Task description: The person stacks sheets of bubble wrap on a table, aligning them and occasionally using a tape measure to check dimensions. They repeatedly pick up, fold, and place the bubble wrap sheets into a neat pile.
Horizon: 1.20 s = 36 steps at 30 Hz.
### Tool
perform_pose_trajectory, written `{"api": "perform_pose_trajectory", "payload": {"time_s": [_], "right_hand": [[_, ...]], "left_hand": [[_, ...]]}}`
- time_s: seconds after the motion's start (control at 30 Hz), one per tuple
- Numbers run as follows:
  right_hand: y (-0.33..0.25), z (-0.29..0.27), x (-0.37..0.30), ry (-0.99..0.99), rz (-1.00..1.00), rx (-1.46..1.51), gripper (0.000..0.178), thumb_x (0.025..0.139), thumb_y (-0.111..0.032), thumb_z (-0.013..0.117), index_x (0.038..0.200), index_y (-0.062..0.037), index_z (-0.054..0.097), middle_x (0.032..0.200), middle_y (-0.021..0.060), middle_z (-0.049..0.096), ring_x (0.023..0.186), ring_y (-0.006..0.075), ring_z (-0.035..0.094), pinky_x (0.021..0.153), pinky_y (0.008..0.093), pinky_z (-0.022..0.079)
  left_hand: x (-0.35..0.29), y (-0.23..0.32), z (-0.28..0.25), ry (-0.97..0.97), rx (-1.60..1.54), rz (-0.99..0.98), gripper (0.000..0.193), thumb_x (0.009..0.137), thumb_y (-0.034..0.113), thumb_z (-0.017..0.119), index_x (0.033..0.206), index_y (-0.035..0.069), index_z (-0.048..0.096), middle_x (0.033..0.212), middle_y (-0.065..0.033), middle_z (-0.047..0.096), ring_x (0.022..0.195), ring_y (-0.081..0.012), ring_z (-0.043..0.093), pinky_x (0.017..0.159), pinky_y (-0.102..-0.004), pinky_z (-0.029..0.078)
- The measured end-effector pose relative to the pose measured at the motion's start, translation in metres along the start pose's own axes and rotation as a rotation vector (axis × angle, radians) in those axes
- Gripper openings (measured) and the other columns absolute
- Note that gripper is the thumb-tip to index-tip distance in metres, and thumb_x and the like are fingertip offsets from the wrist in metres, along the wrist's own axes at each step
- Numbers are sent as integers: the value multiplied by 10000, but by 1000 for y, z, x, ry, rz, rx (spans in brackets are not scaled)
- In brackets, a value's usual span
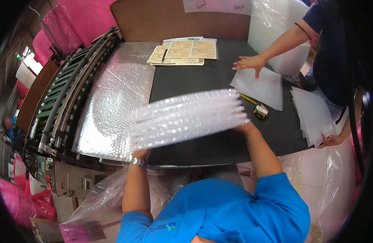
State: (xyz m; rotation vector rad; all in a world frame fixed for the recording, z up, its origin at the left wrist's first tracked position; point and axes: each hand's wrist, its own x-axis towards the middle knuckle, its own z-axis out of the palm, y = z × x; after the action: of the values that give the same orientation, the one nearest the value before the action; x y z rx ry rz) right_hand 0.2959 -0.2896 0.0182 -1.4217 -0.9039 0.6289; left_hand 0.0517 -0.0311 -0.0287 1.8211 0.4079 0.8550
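Note:
A stack of bubble wrap sheets (pixel 188 117) is held above the table, its layered edges toward me and slightly smeared by motion. At its left end my left hand (pixel 142 154) is closed on it, the fingers mostly hidden underneath. My right hand (pixel 246 128) grips the lower right corner, also partly covered. Just beyond that corner lies a yellow and black tape measure (pixel 260 111), its blade drawn out a little. A flat bubble wrap sheet (pixel 261 87) rests on the table behind it, under a co-worker's spread hand (pixel 251 63).
On the left, a silvery bubble sheet (pixel 113 101) covers the black tabletop (pixel 186 79) beside a roller conveyor (pixel 67 97). Papers (pixel 190 49) with a pen (pixel 164 55) lie at the back. The co-worker's other hand (pixel 331 140) holds more bubble wrap sheets (pixel 314 115) at the right edge.

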Motion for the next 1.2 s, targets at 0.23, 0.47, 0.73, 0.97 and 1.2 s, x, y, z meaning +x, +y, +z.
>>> {"api": "perform_pose_trajectory", "payload": {"time_s": [0.23, 0.47, 0.73, 0.97, 1.2], "right_hand": [[-47, 18, 14, 87, -181, -144, 544, 631, -155, 766, 1101, -48, 516, 1005, 76, 580, 921, 148, 533, 824, 291, 420], [-168, 36, 8, -70, -650, -1049, 463, 584, -158, 717, 1012, -104, 550, 858, 87, 579, 832, 269, 577, 746, 341, 452], [-165, 40, 23, 464, -1014, -864, 906, 562, -438, 769, 1283, -58, 371, 1305, 148, 392, 1242, 287, 338, 1031, 376, 251], [7, 15, 46, 25, -129, -51, 1063, 534, -458, 796, 1335, -19, 252, 1335, 135, 342, 1268, 230, 281, 1038, 346, 228], [12, 43, 46, 86, -60, 93, 894, 617, -391, 769, 1301, -37, 314, 1286, 132, 400, 1216, 253, 360, 1015, 370, 265]], "left_hand": [[13, 67, 19, 254, -142, 130, 977, 660, 436, 731, 1347, 18, 176, 1316, -198, 320, 1194, -282, 345, 992, -378, 285], [19, 137, 2, -32, 727, 566, 1305, 502, 553, 773, 1374, 15, -35, 1394, -271, 142, 1301, -356, 177, 1048, -440, 173], [7, 126, 23, 133, -285, 204, 590, 707, 186, 749, 1144, -16, 408, 1039, -116, 536, 937, -179, 523, 826, -307, 421], [-20, 52, 35, -26, -44, 39, 553, 689, 156, 753, 1117, -16, 448, 1051, -116, 530, 938, -202, 522, 813, -315, 427], [-13, 59, 48, 302, -206, 60, 451, 720, 136, 724, 1072, -18, 488, 985, -122, 568, 880, -202, 550, 774, -321, 445]]}}
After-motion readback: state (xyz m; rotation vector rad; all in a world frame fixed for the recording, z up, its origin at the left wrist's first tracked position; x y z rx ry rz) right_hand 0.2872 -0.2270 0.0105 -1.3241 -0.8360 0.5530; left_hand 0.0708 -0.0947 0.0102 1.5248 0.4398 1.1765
